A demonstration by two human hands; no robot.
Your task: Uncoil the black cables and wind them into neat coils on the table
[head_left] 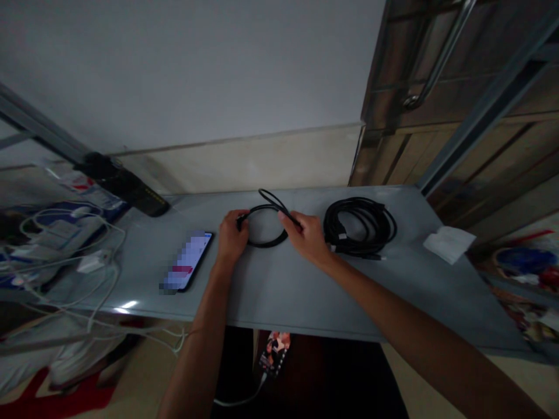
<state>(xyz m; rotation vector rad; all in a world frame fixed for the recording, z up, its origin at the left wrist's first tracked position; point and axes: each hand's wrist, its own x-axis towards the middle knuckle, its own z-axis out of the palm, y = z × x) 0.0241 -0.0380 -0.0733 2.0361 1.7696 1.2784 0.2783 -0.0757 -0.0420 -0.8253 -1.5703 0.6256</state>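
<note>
A black cable point(267, 245) is looped between my hands over the grey table point(279, 297). My left hand point(233, 233) is closed on the left side of the loop, with a dark end of it showing at the thumb. At the loop's right side my right hand point(305, 233) pinches the cable, and a smaller bight rises above those fingers. Just right of that hand lies a coiled bundle of black cables point(386, 227) with plugs showing. A phone point(192, 262) with its screen lit lies left of my left hand.
A black bottle-like object point(126, 186) lies tilted at the back left. White cords and an adapter point(94, 261) crowd the left end. A white tissue point(449, 243) rests near the right edge. Metal uprights point(476, 122) flank the table. Below its front edge is a patterned phone-like object point(275, 352) with a white cord.
</note>
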